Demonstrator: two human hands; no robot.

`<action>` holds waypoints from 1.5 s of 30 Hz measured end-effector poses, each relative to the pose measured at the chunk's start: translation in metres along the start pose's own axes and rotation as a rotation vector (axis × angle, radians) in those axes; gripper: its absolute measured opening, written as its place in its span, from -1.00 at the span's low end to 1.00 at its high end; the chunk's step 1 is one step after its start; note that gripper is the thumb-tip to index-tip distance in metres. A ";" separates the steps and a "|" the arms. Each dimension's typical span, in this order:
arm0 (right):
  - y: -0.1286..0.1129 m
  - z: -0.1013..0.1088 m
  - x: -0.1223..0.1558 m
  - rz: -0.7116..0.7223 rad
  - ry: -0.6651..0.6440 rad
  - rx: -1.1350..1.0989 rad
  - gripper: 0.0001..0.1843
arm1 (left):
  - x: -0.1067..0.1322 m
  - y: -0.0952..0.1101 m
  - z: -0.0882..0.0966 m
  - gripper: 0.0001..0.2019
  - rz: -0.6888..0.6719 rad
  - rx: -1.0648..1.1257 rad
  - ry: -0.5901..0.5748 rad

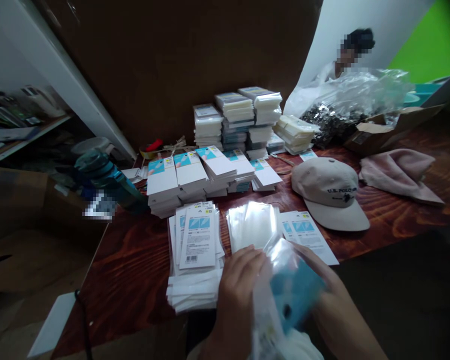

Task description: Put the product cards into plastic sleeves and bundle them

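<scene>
Your left hand (240,277) grasping a clear plastic sleeve (263,305), your right hand (329,284) grasping a blue rectangular card (298,290) against it, both at the reddish-brown wooden table's (131,280) near edge, stacked translucent sleeves (253,225) just beyond

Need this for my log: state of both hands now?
Left hand: closed, holding a clear bag.
Right hand: closed, holding a blue card.

On the brown wooden tabletop (135,280), clear flat plastic bags (251,225) lie between a stack of bagged white rectangular cards (197,245), left, and a rounded beige fabric cap (326,182), right. Behind cards and bags stands a row of blue-and-white rectangular card stacks (219,173).
</scene>
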State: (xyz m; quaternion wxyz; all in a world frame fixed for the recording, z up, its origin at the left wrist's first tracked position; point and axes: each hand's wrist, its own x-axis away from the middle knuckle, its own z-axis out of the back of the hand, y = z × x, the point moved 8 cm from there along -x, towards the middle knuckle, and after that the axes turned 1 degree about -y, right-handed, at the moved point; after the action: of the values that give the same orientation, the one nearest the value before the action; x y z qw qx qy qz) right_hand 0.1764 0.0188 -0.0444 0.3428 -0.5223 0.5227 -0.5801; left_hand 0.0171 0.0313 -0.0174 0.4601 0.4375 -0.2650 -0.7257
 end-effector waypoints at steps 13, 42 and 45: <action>0.037 0.104 -0.044 -0.073 0.516 1.291 -0.17 | 0.004 -0.091 0.115 -0.53 0.783 -0.771 -0.006; 0.039 0.126 -0.059 0.173 0.484 0.853 -0.29 | -0.048 -0.023 0.008 -0.50 0.224 -1.051 0.002; 0.034 0.120 -0.061 0.246 0.458 0.762 -0.40 | -0.057 -0.040 -0.042 -0.51 0.191 -1.042 -0.243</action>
State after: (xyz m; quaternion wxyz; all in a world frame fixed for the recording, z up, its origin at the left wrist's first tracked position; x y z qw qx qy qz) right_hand 0.3005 0.0394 -0.1035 0.4526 -0.1514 0.3924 -0.7863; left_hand 0.0473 0.1006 -0.0467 0.6463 0.0385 0.0399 -0.7611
